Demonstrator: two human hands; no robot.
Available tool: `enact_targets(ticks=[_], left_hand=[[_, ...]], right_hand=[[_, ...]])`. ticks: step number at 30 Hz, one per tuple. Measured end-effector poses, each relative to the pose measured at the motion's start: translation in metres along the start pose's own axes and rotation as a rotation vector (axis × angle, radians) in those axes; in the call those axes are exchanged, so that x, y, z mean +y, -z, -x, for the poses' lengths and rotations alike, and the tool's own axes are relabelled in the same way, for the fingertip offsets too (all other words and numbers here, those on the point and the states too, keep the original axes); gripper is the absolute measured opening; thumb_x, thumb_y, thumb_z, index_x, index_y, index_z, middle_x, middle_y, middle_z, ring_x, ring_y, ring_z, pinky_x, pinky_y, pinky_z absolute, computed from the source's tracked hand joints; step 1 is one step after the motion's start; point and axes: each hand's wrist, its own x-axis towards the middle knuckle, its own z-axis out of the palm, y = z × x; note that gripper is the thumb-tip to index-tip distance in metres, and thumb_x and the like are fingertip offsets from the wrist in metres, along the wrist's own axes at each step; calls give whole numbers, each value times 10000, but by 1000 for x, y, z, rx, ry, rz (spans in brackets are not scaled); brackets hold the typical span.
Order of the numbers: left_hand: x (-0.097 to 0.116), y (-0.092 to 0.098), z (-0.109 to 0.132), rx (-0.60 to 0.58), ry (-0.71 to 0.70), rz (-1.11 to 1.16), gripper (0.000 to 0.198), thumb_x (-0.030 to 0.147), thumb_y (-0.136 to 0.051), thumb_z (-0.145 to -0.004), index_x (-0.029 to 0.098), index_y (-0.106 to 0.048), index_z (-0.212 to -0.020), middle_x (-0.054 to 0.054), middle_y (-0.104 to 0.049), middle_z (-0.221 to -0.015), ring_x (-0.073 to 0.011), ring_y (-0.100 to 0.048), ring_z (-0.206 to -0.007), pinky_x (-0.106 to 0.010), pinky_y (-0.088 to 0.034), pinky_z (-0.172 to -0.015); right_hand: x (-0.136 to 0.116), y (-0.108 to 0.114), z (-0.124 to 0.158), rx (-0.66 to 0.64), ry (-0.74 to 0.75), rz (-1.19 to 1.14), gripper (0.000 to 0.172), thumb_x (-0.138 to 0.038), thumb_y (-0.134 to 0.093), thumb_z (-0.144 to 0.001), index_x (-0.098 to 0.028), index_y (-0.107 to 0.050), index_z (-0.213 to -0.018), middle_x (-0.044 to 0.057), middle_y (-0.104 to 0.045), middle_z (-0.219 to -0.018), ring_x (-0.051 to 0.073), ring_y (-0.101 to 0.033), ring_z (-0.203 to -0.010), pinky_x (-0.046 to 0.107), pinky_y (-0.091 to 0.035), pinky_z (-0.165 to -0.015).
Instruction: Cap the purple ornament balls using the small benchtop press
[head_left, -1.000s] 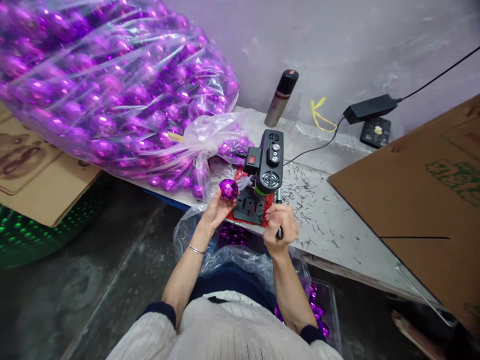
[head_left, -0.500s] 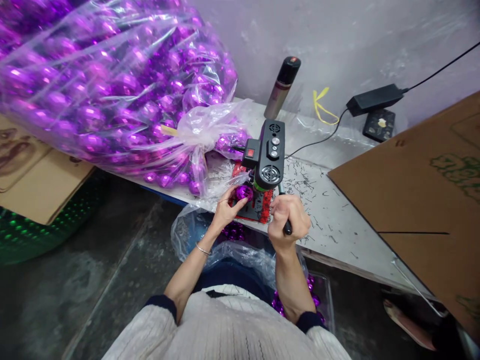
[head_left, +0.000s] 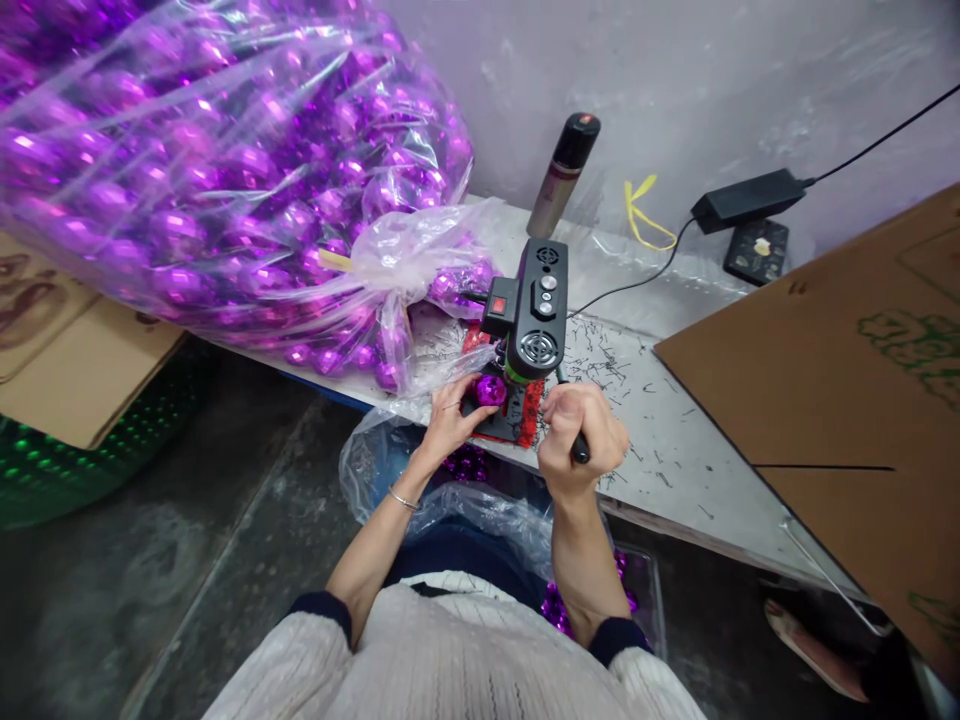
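Between the thumb and fingers of my left hand [head_left: 450,418] is a shiny purple faceted ball [head_left: 491,391]. It sits beside the lower head of a small black bench drill press [head_left: 541,310] with a red switch. My right hand [head_left: 581,435] is wrapped round the press's lever handle [head_left: 580,448], whose black end pokes out below the fist. Under the machine lies a base with a red mat [head_left: 531,415] strewn with dark bits. The tool tip is hidden under the machine's head.
A big clear bag of purple balls [head_left: 225,190] fills the left. Behind the press stands a spray can [head_left: 564,175]. A cardboard box [head_left: 840,400] flanks the right, near a power adapter [head_left: 748,200]. Dark thin scraps litter the white table [head_left: 660,420]. An open plastic bag [head_left: 375,450] hangs at the front edge.
My right fist and the lever end have shifted slightly right. The purple ball has turned or moved a little in my left fingers and shows more fully.
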Motion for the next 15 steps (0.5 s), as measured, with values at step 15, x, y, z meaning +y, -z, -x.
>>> enact_targets(ticks=[15], left_hand=[[2, -6, -5, -88, -190, -39, 577, 491, -760, -876, 229, -602, -1365, -121, -692, -1323, -293, -637, -1252, -466, -471, -1102]], right_hand=[[-1, 2, 5, -8, 30, -8, 223, -124, -482, -959, -227, -526, -767, -9, -607, -695, 127, -578, -632, 279, -432, -600]])
